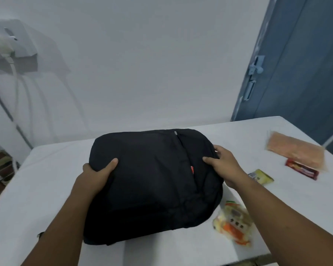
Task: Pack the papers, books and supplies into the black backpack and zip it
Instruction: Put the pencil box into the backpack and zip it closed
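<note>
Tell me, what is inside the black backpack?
Cannot be seen: the black backpack lies flat on the white table, closed fabric covering its inside. Only both hands grip its edges.

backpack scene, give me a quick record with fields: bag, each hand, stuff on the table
bag: black backpack lying flat on the white table
left hand: left hand grips the bag's left edge
right hand: right hand grips the bag's right edge
loose items: orange packet, red bar, yellow-green packet, orange-and-white packet, all right of the bag
zipper: cannot tell if closed
</note>
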{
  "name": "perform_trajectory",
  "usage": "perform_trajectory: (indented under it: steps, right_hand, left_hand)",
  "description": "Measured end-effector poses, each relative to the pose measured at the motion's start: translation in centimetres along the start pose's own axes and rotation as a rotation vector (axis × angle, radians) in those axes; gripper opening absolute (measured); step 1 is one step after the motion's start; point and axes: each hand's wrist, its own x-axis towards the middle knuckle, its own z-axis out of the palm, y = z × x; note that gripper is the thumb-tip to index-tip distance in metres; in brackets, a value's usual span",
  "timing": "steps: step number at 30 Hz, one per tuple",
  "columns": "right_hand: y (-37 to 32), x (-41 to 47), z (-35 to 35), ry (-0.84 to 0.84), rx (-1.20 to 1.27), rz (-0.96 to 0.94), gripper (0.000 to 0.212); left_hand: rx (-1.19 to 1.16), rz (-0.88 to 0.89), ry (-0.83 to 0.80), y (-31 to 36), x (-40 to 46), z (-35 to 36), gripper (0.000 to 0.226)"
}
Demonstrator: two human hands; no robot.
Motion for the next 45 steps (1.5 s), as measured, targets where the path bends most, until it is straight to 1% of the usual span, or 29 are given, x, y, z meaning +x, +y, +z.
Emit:
perform_trajectory:
  steps: [2, 4, 5, 6, 8, 9, 11, 13, 14, 15, 16, 17, 18, 19, 22, 24, 26, 28, 31, 32, 34, 36, 37, 40, 41, 42, 43, 44, 45]
  right_hand:
    - [0.3, 0.8, -2.2, -0.075, -0.019, -0.005, 0.036]
    - [0.8, 1.5, -4.7, -0.166, -0.1, -0.027, 0.034]
    - [1.1, 1.8, -6.0, -0.201, -0.161, -0.044, 0.033]
    - [1.2, 2.0, -7.1, -0.229, -0.222, -0.057, 0.034]
    - [1.8, 2.4, -10.0, -0.253, -0.407, -0.113, 0.042]
    - [1.9, 2.4, -10.7, -0.266, -0.531, -0.144, 0.048]
    - [2.2, 2.3, -12.9, -0.358, -0.717, -0.139, 0.061]
    - [2.8, 2.1, -14.5, -0.515, -0.722, 0.004, 0.074]
    - [3.3, 2.1, -15.0, -0.564, -0.754, 0.026, 0.078]
    - [4.0, 2.2, -15.4, -0.57, -0.824, -0.01, 0.076]
    - [4.6, 2.4, -15.6, -0.542, -0.876, -0.081, 0.066]
    - [5.2, 2.6, -15.6, -0.49, -0.903, -0.152, 0.048]
    - [5.7, 2.8, -15.7, -0.434, -0.909, -0.192, 0.031]
    - [5.8, 2.8, -15.9, -0.391, -0.887, -0.212, 0.023]
    - [5.4, 2.8, -16.1, -0.302, -0.657, -0.212, 0.023]
    - [4.4, 2.7, -16.0, -0.222, -0.517, -0.207, 0.022]
    - [3.0, 2.8, -15.5, -0.111, -0.465, -0.236, 0.028]
    - [0.9, 2.7, -14.4, -0.004, -0.389, -0.257, 0.028]
    - [-2.1, 2.5, -11.8, 0.115, -0.173, -0.197, 0.028]
    - [-3.0, 2.5, -10.6, 0.11, -0.066, -0.149, 0.027]
    - [-4.4, 2.5, -8.0, 0.012, 0.175, -0.011, 0.028]
    - [-4.8, 2.5, -4.9, -0.093, 0.295, 0.089, 0.034]
    - [-4.6, 2.7, -3.2, -0.139, 0.277, 0.099, 0.036]
    - [-3.9, 2.5, 0.9, -0.305, 0.07, 0.057, 0.037]
    - [-3.8, 2.4, 1.6, -0.383, 0.021, 0.053, 0.032]
    - [-4.1, 2.2, 2.2, -0.477, 0.0, 0.046, 0.021]
    - [-4.3, 2.1, 2.6, -0.564, -0.064, 0.006, 0.016]
    - [-4.5, 2.3, 2.9, -0.597, -0.163, -0.065, 0.017]
    - [-4.6, 2.7, 3.1, -0.543, -0.337, -0.167, 0.014]
  left_hand:
    - [0.083, 0.001, 0.053, 1.2, -0.1, 1.7, 0.1]
    - [0.297, 0.068, 0.229, 2.7, -0.6, 3.7, 0.087]
    - [0.387, 0.156, 0.329, 3.7, -1.1, 4.9, 0.076]
    - [0.413, 0.273, 0.411, 4.8, -1.8, 6.3, 0.065]
    - [0.363, 0.505, 0.51, 7.1, -4.4, 10.0, 0.045]
    - [0.337, 0.587, 0.512, 7.9, -5.5, 11.5, 0.039]
    - [0.385, 0.654, 0.455, 9.3, -7.9, 15.3, 0.044]
    - [0.523, 0.623, 0.374, 10.0, -9.4, 18.5, 0.054]
    - [0.597, 0.587, 0.353, 10.0, -9.8, 19.5, 0.059]
    - [0.652, 0.562, 0.351, 10.0, -10.0, 20.1, 0.061]
    - [0.684, 0.551, 0.36, 9.9, -10.0, 20.5, 0.06]
    - [0.678, 0.557, 0.377, 9.8, -10.0, 20.5, 0.055]
    - [0.637, 0.57, 0.388, 9.7, -9.9, 20.3, 0.047]
    - [0.572, 0.57, 0.39, 9.8, -10.0, 20.1, 0.039]
    - [0.331, 0.492, 0.331, 10.1, -9.7, 18.7, 0.02]
    - [0.209, 0.498, 0.319, 10.1, -9.4, 18.0, 0.012]
    - [0.152, 0.517, 0.32, 10.2, -9.4, 17.6, 0.009]
    - [0.114, 0.518, 0.321, 10.6, -9.8, 17.1, 0.003]
    - [0.057, 0.528, 0.309, 11.6, -10.4, 16.3, 0.014]
    - [0.018, 0.522, 0.304, 12.0, -10.6, 16.0, 0.013]
    - [-0.067, 0.481, 0.282, 12.4, -10.7, 15.3, 0.009]
    - [-0.126, 0.443, 0.241, 12.4, -10.4, 14.8, 0.009]
    - [-0.148, 0.434, 0.215, 12.3, -10.2, 14.6, 0.009]
    - [-0.148, 0.453, 0.167, 12.0, -9.6, 14.0, 0.009]
    - [-0.129, 0.481, 0.166, 11.9, -9.5, 13.9, 0.009]
    - [-0.106, 0.515, 0.172, 11.7, -9.5, 13.8, 0.009]
    - [-0.09, 0.548, 0.175, 11.5, -9.5, 13.7, 0.01]
    - [-0.088, 0.574, 0.173, 11.4, -9.4, 13.6, 0.01]
    - [-0.097, 0.591, 0.165, 11.3, -9.4, 13.6, 0.009]
